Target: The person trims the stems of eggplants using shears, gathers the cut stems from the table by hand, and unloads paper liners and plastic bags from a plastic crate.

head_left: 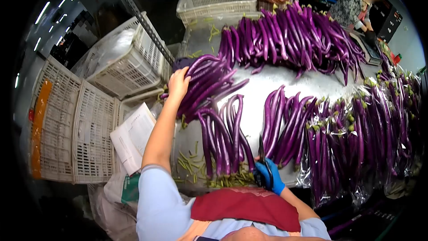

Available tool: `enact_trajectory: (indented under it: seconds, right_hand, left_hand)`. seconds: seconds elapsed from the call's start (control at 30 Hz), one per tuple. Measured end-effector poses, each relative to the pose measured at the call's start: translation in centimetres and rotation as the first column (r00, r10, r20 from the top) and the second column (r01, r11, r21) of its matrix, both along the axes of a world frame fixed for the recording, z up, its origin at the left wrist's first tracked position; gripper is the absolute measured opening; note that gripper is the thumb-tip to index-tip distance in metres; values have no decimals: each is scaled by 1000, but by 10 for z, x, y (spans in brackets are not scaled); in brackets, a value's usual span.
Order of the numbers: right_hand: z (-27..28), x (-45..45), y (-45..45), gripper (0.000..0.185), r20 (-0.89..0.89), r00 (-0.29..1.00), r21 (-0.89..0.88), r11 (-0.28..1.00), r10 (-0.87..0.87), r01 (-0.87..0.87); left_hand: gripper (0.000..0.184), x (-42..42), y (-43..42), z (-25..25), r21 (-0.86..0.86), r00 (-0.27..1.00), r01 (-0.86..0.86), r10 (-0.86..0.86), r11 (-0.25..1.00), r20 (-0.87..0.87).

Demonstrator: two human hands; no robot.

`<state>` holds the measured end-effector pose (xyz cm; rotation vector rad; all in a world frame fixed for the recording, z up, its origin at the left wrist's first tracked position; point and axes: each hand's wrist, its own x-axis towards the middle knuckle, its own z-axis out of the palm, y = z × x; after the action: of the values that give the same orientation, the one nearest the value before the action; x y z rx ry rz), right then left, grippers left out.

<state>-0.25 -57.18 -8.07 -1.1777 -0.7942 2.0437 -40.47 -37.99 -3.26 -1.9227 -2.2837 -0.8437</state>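
My bare left hand reaches out to the left pile of long purple eggplants, its fingers closed around one curved eggplant at the pile's upper edge. My right hand, in a blue glove, is close to my body at the table's front edge and grips a pair of dark scissors, blades pointing up and away. Between my hands lies a loose row of eggplants, stem ends toward me. Another bunch of eggplants rests just beyond the scissors.
Cut green stem bits litter the metal table. Bagged eggplants cover the right side; a big eggplant heap lies at the back. White crates and a paper sheet are at left. Two people work across the table.
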Motion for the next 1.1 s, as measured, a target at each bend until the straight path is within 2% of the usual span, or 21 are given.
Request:
enact_trajectory:
  seconds: [0.03,0.07,0.13,0.17,0.2,0.27,0.33,0.37,0.4,0.47,0.53,0.57,0.6,0.63,0.67,0.73,0.87,0.93,1.0,1.07,1.1]
  right_hand:
    - [0,-1,0,20,-10,1000,-25,1000,-2,2]
    - [3,0,-2,21,-56,998,-38,999,0,-3]
    - [17,1,-2,21,-74,997,-71,997,-11,5]
    - [14,1,-3,21,-57,998,-30,999,-34,33]
    - [10,2,-4,21,-61,996,-42,998,-58,55]
    - [4,4,-4,21,-76,992,-63,993,-104,99]
    - [4,5,-3,22,-71,993,-108,990,-93,85]
    - [7,4,-3,22,-62,995,-132,989,-81,72]
    - [8,2,-2,22,-53,996,-155,986,-66,57]
    - [9,1,-2,24,-37,999,-111,994,-20,16]
    - [10,2,-1,26,-39,999,-63,998,28,-30]
    - [11,2,-1,24,-52,999,-73,997,10,-13]
    - [11,4,-1,24,-62,998,-76,997,4,-9]
    - [11,6,-1,24,-74,997,-77,997,-5,-1]
    - [10,8,-1,23,-86,996,-81,997,-17,10]
    - [10,10,-2,23,-93,995,-83,996,-29,22]
    - [8,10,-2,20,-72,997,-74,997,-8,2]
    - [7,7,-2,21,-64,998,-65,998,11,-15]
    - [5,4,-2,22,-57,998,-38,998,37,-40]
    - [4,1,-4,21,-51,997,-11,999,50,-50]
    - [9,-2,-3,21,-4,998,-15,998,58,-58]
  left_hand:
    - [47,-8,9,-29,-72,986,-16,3,997,-165]
    - [47,-15,15,-59,-206,980,-30,-11,978,-198]
    - [49,-1,11,-47,-264,958,-115,36,958,-286]
    - [48,14,3,-41,-136,880,-205,122,969,-459]
    - [45,20,-3,-38,121,822,-50,110,991,-559]
    - [39,62,-22,-15,-42,978,89,-95,995,-185]
    - [40,132,-63,6,-322,987,144,-112,936,116]
    - [46,151,-80,-19,-491,980,191,-191,850,51]
    - [52,184,-93,12,-776,971,218,-214,592,109]
    - [66,203,-129,-54,-664,897,251,-427,705,-114]
    - [65,207,-137,-73,-518,933,256,-348,816,-87]
    - [65,203,-138,-79,-435,963,266,-224,860,147]
    - [66,196,-138,-77,-349,919,248,-106,904,381]
    - [66,191,-140,-73,-309,737,225,46,924,674]
    - [63,188,-146,-69,-263,378,247,157,933,912]
    - [55,174,-161,-56,-100,96,245,78,964,992]
    - [23,131,-196,-20,-24,-26,-28,23,999,999]
    - [15,109,-210,-17,-230,346,-47,231,972,909]
    - [19,95,-230,-41,-364,422,-106,373,925,826]
    - [33,94,-249,-83,-383,650,-136,374,914,662]
    - [43,99,-253,-92,-437,665,-102,388,894,638]
